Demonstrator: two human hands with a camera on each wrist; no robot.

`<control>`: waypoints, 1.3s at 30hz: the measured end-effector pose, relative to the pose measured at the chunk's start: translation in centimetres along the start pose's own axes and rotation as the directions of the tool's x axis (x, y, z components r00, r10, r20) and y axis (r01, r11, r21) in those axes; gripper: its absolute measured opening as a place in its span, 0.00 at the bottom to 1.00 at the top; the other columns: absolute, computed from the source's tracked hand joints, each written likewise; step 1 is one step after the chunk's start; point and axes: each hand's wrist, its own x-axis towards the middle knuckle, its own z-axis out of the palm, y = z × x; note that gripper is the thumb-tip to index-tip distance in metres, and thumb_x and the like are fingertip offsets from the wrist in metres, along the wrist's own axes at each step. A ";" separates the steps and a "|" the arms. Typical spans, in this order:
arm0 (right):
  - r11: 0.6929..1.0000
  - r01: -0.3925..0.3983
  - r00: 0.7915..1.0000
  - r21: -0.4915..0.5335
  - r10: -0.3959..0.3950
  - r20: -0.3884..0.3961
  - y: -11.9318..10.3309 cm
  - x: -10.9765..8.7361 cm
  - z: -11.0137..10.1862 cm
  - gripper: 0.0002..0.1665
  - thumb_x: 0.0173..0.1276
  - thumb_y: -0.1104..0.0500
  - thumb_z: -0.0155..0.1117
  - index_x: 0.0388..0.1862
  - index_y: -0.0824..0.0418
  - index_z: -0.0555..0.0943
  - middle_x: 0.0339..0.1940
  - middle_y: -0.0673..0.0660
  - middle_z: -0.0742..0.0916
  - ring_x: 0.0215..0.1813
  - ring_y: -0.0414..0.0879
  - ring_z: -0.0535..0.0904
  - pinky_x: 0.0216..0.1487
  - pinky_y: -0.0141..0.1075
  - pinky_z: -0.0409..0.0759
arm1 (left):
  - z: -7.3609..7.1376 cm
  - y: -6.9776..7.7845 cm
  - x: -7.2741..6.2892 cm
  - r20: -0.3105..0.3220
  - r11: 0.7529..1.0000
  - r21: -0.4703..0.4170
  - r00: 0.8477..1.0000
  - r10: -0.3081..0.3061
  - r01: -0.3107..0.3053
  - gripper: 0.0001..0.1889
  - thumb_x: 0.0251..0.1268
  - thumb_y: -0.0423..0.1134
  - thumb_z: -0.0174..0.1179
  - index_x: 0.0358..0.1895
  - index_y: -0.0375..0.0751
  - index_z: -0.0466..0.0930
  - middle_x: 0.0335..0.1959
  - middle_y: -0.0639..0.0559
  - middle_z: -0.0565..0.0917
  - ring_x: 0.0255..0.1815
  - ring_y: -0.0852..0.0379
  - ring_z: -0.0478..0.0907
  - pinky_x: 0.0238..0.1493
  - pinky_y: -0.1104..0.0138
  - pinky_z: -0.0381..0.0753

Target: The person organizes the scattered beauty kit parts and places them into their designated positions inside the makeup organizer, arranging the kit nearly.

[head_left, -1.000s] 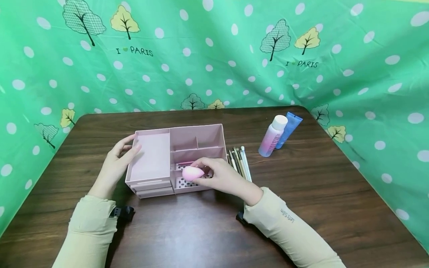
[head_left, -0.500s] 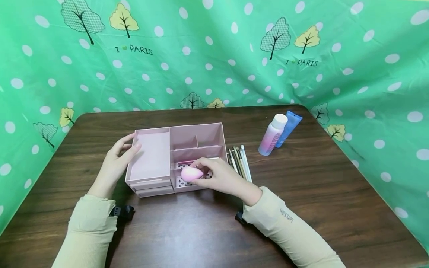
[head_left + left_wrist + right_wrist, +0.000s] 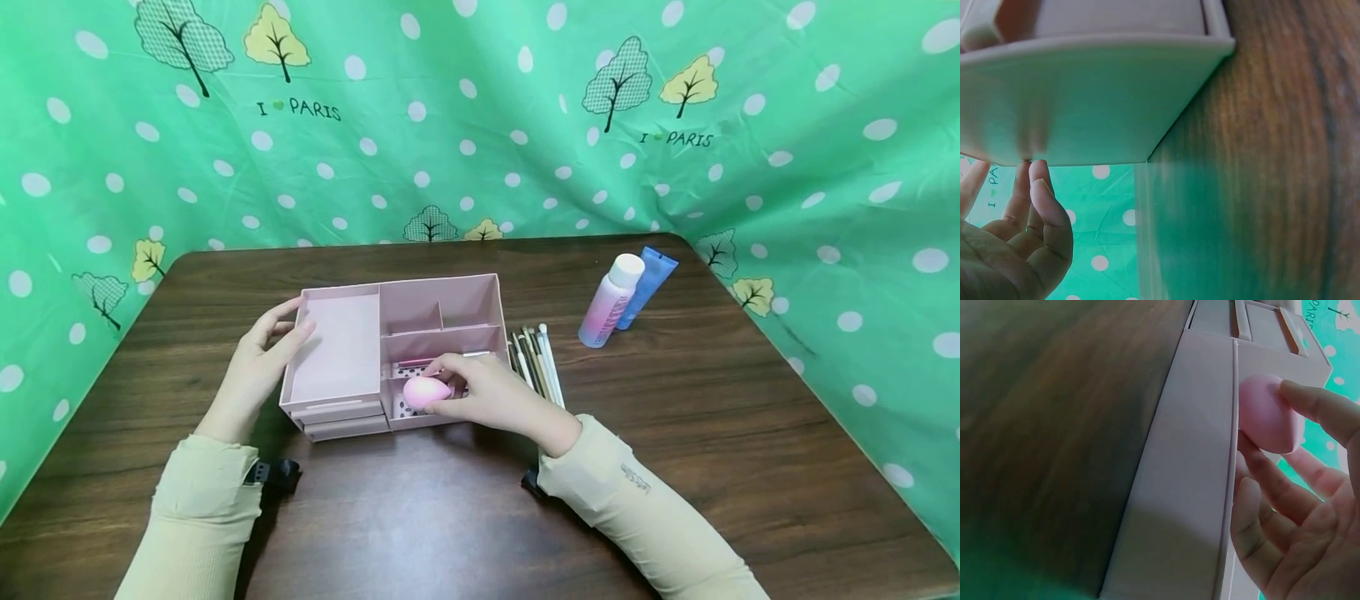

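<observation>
The desk [image 3: 720, 400] was dark, streaked wood with rounded far corners. Toward its far right stood a bottle [image 3: 606, 308], pink fading to blue under a white cap [image 3: 627, 268]; behind it, partly hidden, a blue tube [image 3: 652, 282] showed its flat end. Nearer the middle, several slim brushes [image 3: 537, 358] lay bunched side by side, some pale, some brownish. Green cloth [image 3: 465, 75] hung all around, white-dotted, printed with grey-checked trees [image 3: 618, 83], yellow trees [image 3: 277, 37] and "PARIS" lettering [image 3: 300, 109].

A homelike, curtained-off table [image 3: 750, 392]: green dotted cloth [image 3: 450, 129], printed with trees and "PARIS", hangs around its far, left and right sides; brushes [image 3: 536, 367] and a bottle [image 3: 603, 308] suggest dressing-table use. The room beyond is hidden.
</observation>
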 end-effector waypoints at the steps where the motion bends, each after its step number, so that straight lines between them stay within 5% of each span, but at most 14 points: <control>1: 1.000 -0.007 1.000 -0.005 0.007 0.011 -0.1 0.1 0.0 0.18 0.60 0.53 0.75 0.47 0.53 0.82 0.36 0.47 0.88 0.35 0.41 0.79 0.39 0.29 0.75 | 0.0 0.0 0.0 0.000 1.000 0.001 1.000 0.000 0.000 0.33 0.72 0.56 0.55 0.76 0.54 0.61 0.60 0.44 0.70 0.54 0.60 0.67 0.52 0.68 0.67; 15: 0.994 -0.080 0.993 -0.069 0.086 0.081 -0.3 1.1 0.2 0.18 0.60 0.49 0.74 0.46 0.52 0.82 0.39 0.47 0.89 0.38 0.39 0.80 0.42 0.31 0.75 | -0.1 0.3 -0.3 -0.001 1.000 -0.012 1.000 -0.001 0.001 0.33 0.71 0.59 0.55 0.76 0.56 0.63 0.56 0.51 0.71 0.55 0.59 0.68 0.52 0.69 0.67; 39: 0.982 -0.094 0.986 -0.163 0.114 0.118 -0.4 1.3 1.0 0.15 0.66 0.50 0.69 0.50 0.51 0.83 0.36 0.45 0.87 0.35 0.39 0.77 0.41 0.34 0.75 | -0.1 0.3 -0.3 0.018 1.000 -0.007 1.000 -0.026 0.026 0.33 0.71 0.60 0.54 0.76 0.59 0.61 0.61 0.45 0.69 0.59 0.56 0.66 0.52 0.68 0.68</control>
